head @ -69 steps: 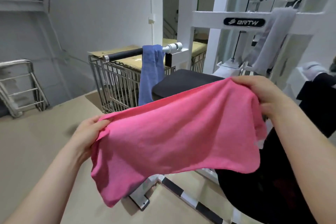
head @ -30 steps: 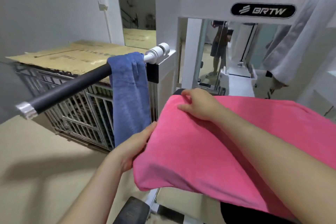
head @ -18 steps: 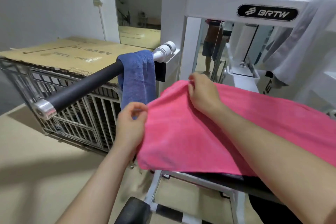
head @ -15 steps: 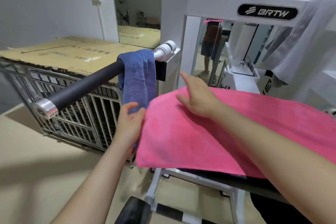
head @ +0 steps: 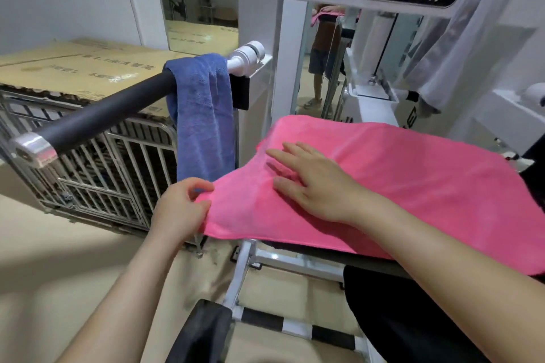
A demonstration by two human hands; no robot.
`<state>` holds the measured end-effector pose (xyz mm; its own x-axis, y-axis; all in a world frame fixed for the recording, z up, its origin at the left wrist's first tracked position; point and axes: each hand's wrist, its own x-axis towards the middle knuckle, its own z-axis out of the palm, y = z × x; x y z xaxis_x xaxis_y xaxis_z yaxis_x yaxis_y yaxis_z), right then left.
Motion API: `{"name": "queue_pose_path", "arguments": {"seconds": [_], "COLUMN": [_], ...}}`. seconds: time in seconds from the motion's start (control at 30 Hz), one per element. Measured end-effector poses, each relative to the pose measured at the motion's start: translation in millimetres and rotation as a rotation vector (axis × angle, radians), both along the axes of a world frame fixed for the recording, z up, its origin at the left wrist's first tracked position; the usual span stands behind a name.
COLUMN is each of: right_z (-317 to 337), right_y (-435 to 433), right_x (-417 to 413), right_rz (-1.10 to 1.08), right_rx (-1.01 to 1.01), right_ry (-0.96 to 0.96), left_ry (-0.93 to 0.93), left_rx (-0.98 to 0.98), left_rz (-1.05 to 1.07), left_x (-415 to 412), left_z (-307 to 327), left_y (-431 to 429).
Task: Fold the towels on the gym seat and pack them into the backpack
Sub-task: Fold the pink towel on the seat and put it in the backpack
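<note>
Right now the pink towel point(head: 413, 186) lies spread on the gym seat point(head: 371, 260), centre toward 3 o'clock. The right hand point(head: 312, 183) presses flat on it, fingers straight; the left hand point(head: 180, 209), at 8 o'clock, pinches its corner

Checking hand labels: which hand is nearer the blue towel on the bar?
Left. The left hand pinches a corner of the pink towel just below the blue towel; the right hand lies flat on the pink towel, farther right.
</note>
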<state>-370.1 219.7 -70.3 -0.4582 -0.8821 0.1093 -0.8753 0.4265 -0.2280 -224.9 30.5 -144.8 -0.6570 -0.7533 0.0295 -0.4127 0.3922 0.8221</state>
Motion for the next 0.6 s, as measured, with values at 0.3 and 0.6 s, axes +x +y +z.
{"name": "queue_pose_path", "arguments": {"seconds": [0.3, 0.6], "right_z": [39, 16], "right_y": [103, 230], "right_x": [-73, -181], "right_rz": [-0.240, -0.588], "right_rx": [-0.080, 0.097], "right_ry": [-0.055, -0.008], "left_ry": [0.364, 0.122], "left_rx": [-0.566, -1.006], "left_rz": [-0.691, -0.753], "left_x": [-48, -126], "left_z": [56, 38], "left_y": [184, 356]}}
